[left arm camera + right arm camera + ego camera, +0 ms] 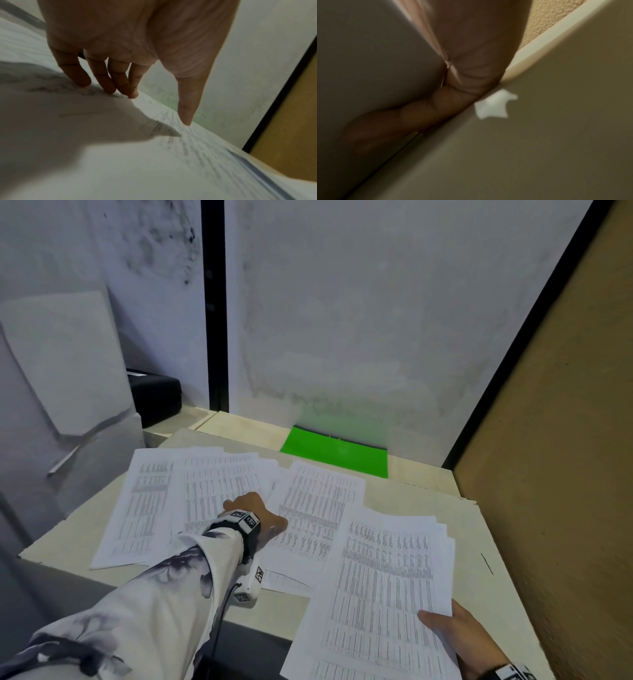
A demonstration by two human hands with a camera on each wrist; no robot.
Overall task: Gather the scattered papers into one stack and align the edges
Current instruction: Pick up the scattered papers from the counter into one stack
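head view: green folder [337, 454] behind scattered papers [219, 484], black case [156, 398] far left.

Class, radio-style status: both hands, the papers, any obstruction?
Left hand flat, pressing spread white printed sheets. Right hand gripping partly gathered white paper stack. Edges unaligned. Nothing blocking.

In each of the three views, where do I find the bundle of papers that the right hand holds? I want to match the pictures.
Head: the bundle of papers fills the lower right, its near right corner held by the right hand.
Left wrist: the bundle cannot be told apart; the left hand presses on other sheets.
Right wrist: blurred; a grey surface on the left, against the fingers, is probably its underside.
Shared landmark: the brown side panel, at the right edge of each view.
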